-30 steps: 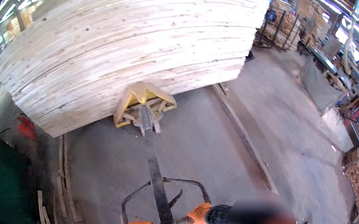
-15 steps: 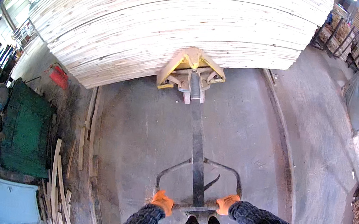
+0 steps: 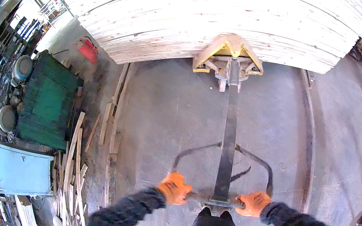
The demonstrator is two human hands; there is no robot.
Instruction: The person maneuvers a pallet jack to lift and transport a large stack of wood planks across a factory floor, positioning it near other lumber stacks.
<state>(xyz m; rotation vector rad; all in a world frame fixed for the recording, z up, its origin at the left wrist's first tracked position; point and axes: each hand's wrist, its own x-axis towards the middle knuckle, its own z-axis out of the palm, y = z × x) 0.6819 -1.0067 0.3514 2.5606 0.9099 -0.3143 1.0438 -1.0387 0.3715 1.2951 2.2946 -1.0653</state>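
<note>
Pallet jack (image 3: 232,107) lies straight ahead, its yellow head (image 3: 235,47) at the plank stack (image 3: 172,20); how far it reaches underneath is hidden. Its long handle shaft (image 3: 225,163) points away between the hands. Left hand (image 3: 174,188) and right hand (image 3: 254,204) curl gloved fingers around the crossbar (image 3: 199,197), the right slightly nearer the shaft.

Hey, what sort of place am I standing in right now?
Most likely a sawmill, lumber store or woodworking shop: there's a huge stack of pale boards ahead, a pallet truck at its near side, and loose wooden strips lying off to your left.
</note>
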